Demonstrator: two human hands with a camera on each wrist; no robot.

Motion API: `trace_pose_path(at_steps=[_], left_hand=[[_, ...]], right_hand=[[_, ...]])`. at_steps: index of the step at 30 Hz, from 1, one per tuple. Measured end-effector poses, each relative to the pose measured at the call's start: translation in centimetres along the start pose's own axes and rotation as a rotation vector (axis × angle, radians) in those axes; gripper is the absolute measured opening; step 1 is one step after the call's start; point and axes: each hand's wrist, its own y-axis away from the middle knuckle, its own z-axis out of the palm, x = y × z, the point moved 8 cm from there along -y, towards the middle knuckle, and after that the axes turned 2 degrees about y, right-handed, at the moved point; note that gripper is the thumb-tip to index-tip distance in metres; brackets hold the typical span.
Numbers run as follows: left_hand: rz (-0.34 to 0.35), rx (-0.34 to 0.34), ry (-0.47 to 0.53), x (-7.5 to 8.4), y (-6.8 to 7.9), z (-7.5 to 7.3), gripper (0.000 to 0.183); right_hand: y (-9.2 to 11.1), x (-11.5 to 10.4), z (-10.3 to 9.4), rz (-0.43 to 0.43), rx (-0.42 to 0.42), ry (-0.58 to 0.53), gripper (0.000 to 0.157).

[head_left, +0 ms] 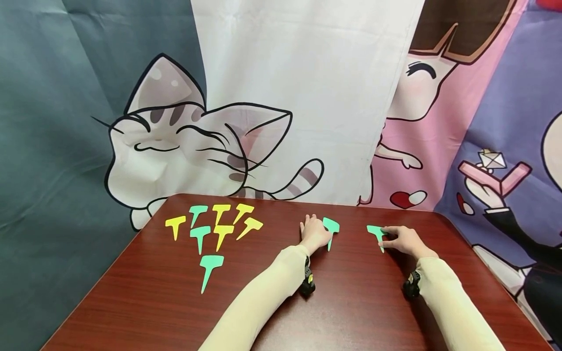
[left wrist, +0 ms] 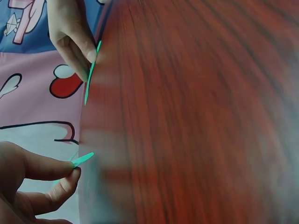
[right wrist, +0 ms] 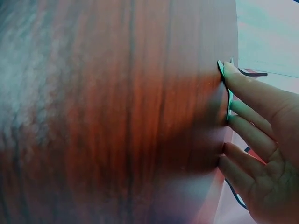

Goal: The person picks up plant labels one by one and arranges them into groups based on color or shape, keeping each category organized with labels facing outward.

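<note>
My left hand pinches a green T-shaped plant label between thumb and forefinger, near the back middle of the table. The left wrist view shows this label edge-on, its tip pointing past the fingertips. To the right, my right hand holds another green plant label by its right side. In the right wrist view, the thumb and fingers take that label at its edges, close to the tabletop. Part of each label is hidden behind the fingers.
On the left of the brown wooden table lie several yellow plant labels and three green ones, the nearest green label standing apart in front. A cartoon-printed curtain hangs behind the table's back edge.
</note>
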Motion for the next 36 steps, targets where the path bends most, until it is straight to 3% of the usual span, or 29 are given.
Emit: trace_pose_path(at_steps=[6,15,24,32,36], left_hand=[[-0.039,-0.007,0.054,1.2,0.1,0.9,0.015],[-0.085,-0.005,0.076,2.7,0.0,2.6,0.03],[-0.087,0.017,0.058,3.6,-0.2,3.2,0.025],[-0.1,0.017,-0.013,4.1,-0.4,4.0,0.036],[-0.103,0.027,-0.021,4.3,-0.6,4.1,0.031]], right_hand=[[0.0,0.3,0.1,0.001,0.005,-0.005,0.064],[-0.1,0.4,0.4,0.005,0.006,-0.016,0.064],[-0.1,0.4,0.2,0.009,0.001,-0.013,0.065],[-0.1,0.5,0.4,0.002,-0.001,-0.021,0.065],[-0.1,0.5,0.4,0.002,-0.004,-0.022,0.065]])
